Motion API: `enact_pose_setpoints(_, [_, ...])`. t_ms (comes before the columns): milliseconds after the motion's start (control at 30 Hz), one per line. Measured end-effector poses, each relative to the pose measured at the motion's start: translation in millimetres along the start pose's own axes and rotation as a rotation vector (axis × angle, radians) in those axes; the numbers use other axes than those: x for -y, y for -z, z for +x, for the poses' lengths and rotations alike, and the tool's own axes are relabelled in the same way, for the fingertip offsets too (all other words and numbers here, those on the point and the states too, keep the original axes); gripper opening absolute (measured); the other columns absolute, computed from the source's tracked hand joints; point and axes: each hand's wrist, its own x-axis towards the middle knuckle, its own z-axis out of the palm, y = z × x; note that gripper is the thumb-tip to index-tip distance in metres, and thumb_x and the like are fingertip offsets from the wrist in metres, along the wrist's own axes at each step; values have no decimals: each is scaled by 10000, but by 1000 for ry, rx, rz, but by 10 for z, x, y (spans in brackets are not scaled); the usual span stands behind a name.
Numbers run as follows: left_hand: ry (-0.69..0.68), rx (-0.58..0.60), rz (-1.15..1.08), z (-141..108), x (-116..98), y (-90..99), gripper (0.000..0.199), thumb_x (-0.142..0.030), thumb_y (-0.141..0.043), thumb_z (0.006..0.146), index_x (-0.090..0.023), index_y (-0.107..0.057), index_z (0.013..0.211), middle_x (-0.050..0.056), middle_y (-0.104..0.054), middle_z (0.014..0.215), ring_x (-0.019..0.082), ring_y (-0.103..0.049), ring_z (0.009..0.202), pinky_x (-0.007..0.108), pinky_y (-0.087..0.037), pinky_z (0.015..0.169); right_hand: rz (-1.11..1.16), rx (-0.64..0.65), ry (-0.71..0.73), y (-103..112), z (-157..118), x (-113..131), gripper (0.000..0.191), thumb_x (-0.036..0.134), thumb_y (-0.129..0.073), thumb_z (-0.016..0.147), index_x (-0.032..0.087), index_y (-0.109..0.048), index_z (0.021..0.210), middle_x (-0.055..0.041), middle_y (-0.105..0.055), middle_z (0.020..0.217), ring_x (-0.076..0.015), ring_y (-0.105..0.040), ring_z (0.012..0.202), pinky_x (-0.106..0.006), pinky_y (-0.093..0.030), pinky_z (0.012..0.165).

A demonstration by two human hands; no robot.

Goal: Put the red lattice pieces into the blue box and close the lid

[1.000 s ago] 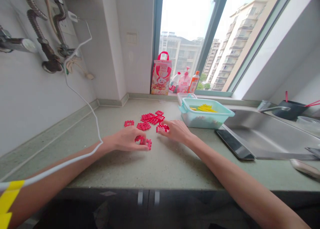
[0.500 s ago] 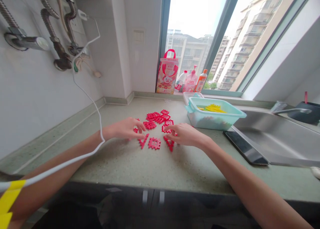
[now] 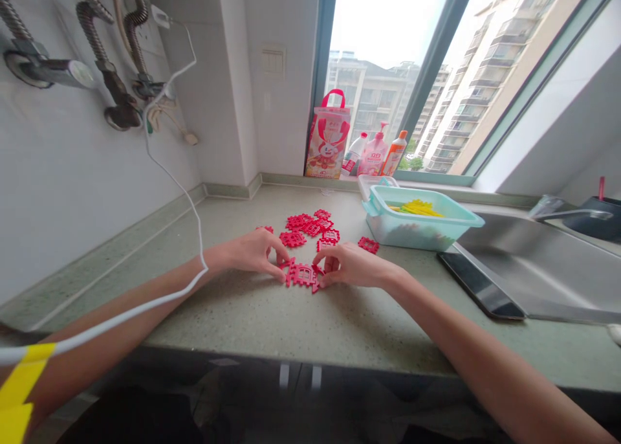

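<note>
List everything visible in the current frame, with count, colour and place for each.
Counter: 1, grey-green, centre
Tub: 1, turquoise, right on counter
Yellow pieces: uncountable, yellow, in tub
Lid: 1, clear, behind tub
Window piece: 1, red, front centre
Side pieces: 2, red, either side of it
Loose pieces: several, overlapping, red, mostly behind; one by tub
Sink: 1, silver, right
Tap: 1, silver, behind sink
Phone: 1, black, left of sink
Window: 1, grey-framed, back
Bag: 1, pink, at window
Bottles: 3, clear, pink, orange, beside bag
Switch: 1, white, back
Pipes: several, metallic, upper left
Cable: 1, white, left
Tape: yellow, lower left
Left grip: 1, bare, on left side piece
Right grip: 1, bare, on right side piece
</note>
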Motion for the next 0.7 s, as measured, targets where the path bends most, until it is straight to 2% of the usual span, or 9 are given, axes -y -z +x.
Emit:
enact_pose_setpoints(200, [15, -18, -18, 16, 2, -32, 340, -503, -914, 711, -245, -847, 921, -4, -763, 819, 136, -611, 667, 258, -438, 659, -51, -7, 44, 3, 16, -39, 334, 324, -826, 854, 223, -774, 1169, -26, -776, 879, -181, -704, 789, -256, -467, 714])
enact_pose_setpoints(533, [-17, -35, -34, 7, 4, -49, 325, -504, -901, 729, -236, -836, 899, 0, -762, 818, 152, -637, 706, 263, -448, 686, 5, -11, 61, -13, 50, -79, 349, 338, -852, 831, 222, -776, 1151, -17, -767, 868, -176, -695, 774, -258, -478, 713])
enact_pose_setpoints(700, [-43, -55, -2, 1, 0, -78, 356, -540, -887, 741, -219, -817, 880, 9, -746, 805, 151, -640, 719, 257, -441, 681, -49, -40, 82, -10, 73, -115, 389, 329, -867, 814, 217, -769, 1174, -43, -779, 985, -174, -694, 794, -267, -484, 737])
